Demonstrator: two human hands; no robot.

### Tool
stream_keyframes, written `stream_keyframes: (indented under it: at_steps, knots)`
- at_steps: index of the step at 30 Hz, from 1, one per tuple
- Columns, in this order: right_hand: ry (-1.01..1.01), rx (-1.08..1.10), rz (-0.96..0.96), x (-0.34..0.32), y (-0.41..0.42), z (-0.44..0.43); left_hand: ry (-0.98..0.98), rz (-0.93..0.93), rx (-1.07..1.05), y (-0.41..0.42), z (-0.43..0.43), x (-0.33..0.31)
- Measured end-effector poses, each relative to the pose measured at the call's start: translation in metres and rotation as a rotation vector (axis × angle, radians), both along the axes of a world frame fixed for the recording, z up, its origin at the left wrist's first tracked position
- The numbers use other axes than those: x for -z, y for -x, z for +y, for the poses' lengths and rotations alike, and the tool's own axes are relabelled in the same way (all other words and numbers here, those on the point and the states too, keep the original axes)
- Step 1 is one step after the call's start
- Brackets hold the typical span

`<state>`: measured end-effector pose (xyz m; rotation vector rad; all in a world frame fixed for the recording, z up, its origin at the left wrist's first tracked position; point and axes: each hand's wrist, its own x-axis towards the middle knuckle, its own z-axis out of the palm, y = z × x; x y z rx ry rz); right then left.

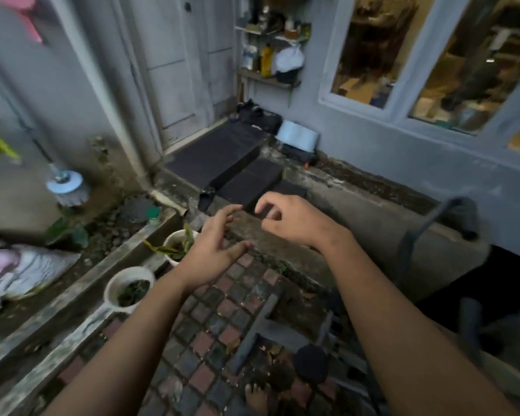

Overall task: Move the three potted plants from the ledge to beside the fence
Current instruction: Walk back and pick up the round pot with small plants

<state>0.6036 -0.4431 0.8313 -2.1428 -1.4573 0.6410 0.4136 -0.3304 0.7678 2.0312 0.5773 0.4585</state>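
Observation:
Two white potted plants stand on the concrete ledge (72, 298) at the left. The nearer pot (114, 288) holds small dark leaves. The farther pot (172, 240) holds a yellow-green striped plant. My left hand (213, 250) hovers just right of the farther pot, fingers loosely spread, holding nothing. My right hand (291, 217) floats over the concrete step, fingers loosely curled, empty. A small dark pot (206, 199) lies tipped by the step's corner. No fence is in view.
A brick-paved floor (204, 334) lies under my arms. Dark mats (222, 151) lead to a grey door. A blue-headed mop (68, 187) leans at the left wall, a blue bucket (297, 139) stands by the window wall, and a dark metal frame (264, 325) rests at lower right.

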Motion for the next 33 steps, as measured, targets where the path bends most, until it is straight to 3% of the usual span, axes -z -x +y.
stream_keyframes:
  at_steps: [7, 14, 19, 26, 30, 33]
  knots:
    - [-0.077, -0.12, 0.138, 0.057, 0.034, 0.178, 0.082, 0.067, -0.344, 0.11, 0.126, 0.02]
    - [-0.057, -0.226, 0.145, 0.162, 0.126, 0.321, 0.22, 0.092, -0.605, 0.214, 0.259, 0.115]
    - [-0.061, -0.105, 0.125, 0.3, 0.182, 0.397, 0.199, 0.22, -0.607, 0.253, 0.334, 0.267]
    - [-0.093, -0.001, 0.222, 0.579, 0.22, 0.448, 0.243, 0.327, -0.567, 0.274, 0.363, 0.524]
    - [-0.079, -0.012, 0.252, 0.731, 0.223, 0.463, 0.236, 0.318, -0.641, 0.263, 0.375, 0.671]
    - [-0.151, 0.025, 0.308, 0.815, 0.232, 0.468, 0.118, 0.274, -0.802, 0.258, 0.382, 0.756]
